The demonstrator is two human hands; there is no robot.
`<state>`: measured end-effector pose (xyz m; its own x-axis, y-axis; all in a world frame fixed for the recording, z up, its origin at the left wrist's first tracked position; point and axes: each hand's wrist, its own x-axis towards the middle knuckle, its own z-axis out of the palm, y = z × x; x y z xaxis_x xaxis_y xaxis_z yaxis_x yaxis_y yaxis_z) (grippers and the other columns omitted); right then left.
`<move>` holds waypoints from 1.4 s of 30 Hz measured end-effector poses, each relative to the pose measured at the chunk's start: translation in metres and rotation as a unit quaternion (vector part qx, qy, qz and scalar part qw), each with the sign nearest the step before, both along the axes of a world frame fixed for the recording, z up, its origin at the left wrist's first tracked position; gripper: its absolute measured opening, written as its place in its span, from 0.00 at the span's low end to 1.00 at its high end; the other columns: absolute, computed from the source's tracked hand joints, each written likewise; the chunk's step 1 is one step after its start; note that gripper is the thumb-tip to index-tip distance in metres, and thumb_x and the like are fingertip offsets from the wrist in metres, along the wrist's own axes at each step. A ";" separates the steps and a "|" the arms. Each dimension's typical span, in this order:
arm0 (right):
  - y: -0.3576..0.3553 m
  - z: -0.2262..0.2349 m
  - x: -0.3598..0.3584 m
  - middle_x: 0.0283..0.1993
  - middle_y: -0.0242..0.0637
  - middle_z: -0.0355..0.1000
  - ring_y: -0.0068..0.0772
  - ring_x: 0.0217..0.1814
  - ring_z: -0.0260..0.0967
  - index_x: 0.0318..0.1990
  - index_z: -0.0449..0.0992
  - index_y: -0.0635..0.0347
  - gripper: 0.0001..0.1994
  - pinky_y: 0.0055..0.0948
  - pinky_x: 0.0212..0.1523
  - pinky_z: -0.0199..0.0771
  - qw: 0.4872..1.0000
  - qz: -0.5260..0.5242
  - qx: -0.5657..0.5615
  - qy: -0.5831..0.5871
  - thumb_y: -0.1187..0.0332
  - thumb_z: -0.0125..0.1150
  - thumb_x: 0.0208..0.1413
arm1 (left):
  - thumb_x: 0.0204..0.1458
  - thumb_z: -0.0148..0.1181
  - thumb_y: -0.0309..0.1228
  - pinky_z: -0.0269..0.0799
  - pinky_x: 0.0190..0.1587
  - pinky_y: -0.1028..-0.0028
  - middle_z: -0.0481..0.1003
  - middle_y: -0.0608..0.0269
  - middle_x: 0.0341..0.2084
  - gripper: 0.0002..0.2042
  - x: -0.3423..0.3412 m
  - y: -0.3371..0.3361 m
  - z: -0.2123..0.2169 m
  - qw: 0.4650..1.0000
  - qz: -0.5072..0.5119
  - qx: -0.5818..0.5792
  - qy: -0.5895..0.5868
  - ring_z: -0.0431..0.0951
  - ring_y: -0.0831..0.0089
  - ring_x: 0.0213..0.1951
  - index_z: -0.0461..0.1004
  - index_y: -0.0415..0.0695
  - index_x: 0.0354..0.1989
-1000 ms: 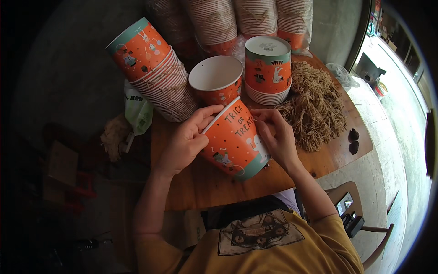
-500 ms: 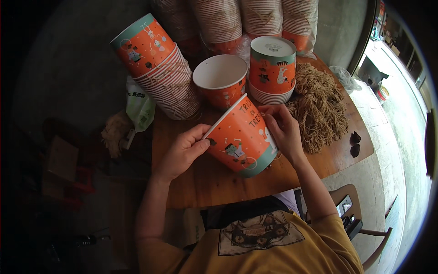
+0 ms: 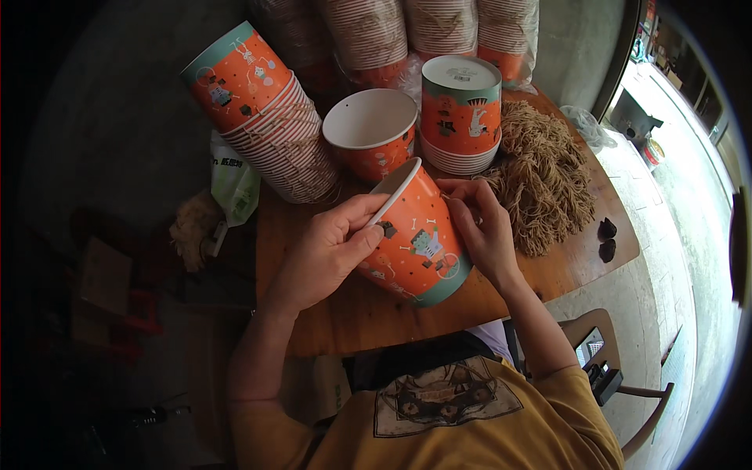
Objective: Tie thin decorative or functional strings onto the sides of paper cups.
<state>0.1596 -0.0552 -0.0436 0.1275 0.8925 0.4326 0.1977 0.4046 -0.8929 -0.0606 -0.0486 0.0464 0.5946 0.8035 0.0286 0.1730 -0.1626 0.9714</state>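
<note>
An orange paper bucket [image 3: 419,243] with a teal band and cartoon figures is held tilted above the table's near part. My left hand [image 3: 333,243] grips its white rim, thumb outside and fingers reaching over the edge. On the bucket's right side, just under the rim, the thumb and fingers of my right hand [image 3: 478,223] are pinched together; whatever lies between them is too small or hidden to name. Behind it stands another bucket [image 3: 372,125], mouth up. Right of that is a short upside-down stack of buckets [image 3: 462,117]. A heap of tan twine [image 3: 544,180] lies beside my right hand.
A tall leaning stack of buckets [image 3: 262,117] stands at the table's left. Plastic-wrapped stacks [image 3: 368,35] line the back. Two small dark objects [image 3: 607,240] lie near the right edge of the wooden table [image 3: 337,325]. A chair [image 3: 650,415] is at the lower right.
The held bucket has turned, its printed figures shifting right and the lettering going out of sight. My left hand has moved right and farther over the rim; my right hand stays pinched at its side.
</note>
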 end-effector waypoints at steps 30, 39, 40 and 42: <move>-0.011 0.010 -0.007 0.50 0.44 0.71 0.36 0.46 0.72 0.37 0.65 0.65 0.04 0.31 0.40 0.79 0.995 -0.004 0.070 -0.067 0.79 0.51 0.55 | 0.53 0.55 0.29 0.66 0.40 0.84 0.74 0.72 0.30 0.08 -0.009 0.025 -0.001 0.980 0.035 -0.197 -0.025 0.70 0.88 0.32 0.73 0.40 0.39; -0.023 0.022 -0.011 0.49 0.45 0.71 0.47 0.49 0.69 0.37 0.67 0.62 0.09 0.37 0.48 0.69 0.967 -0.039 0.205 -0.147 0.81 0.56 0.49 | 0.54 0.57 0.30 0.67 0.43 0.85 0.75 0.70 0.33 0.09 0.010 0.025 0.001 0.971 0.009 -0.235 -0.051 0.73 0.87 0.35 0.73 0.40 0.41; -0.026 0.025 -0.014 0.49 0.45 0.70 0.47 0.50 0.69 0.37 0.67 0.62 0.09 0.38 0.49 0.70 0.959 -0.036 0.225 -0.170 0.81 0.57 0.48 | 0.54 0.57 0.30 0.67 0.43 0.85 0.75 0.70 0.33 0.09 0.010 0.026 0.000 0.970 0.007 -0.236 -0.051 0.73 0.87 0.35 0.73 0.40 0.41; -0.032 0.025 -0.019 0.49 0.45 0.71 0.48 0.54 0.68 0.37 0.67 0.62 0.11 0.40 0.52 0.69 0.946 -0.035 0.245 -0.212 0.79 0.60 0.46 | 0.55 0.57 0.30 0.67 0.44 0.84 0.75 0.69 0.35 0.10 0.010 0.027 -0.003 0.968 0.007 -0.240 -0.068 0.73 0.86 0.37 0.73 0.39 0.42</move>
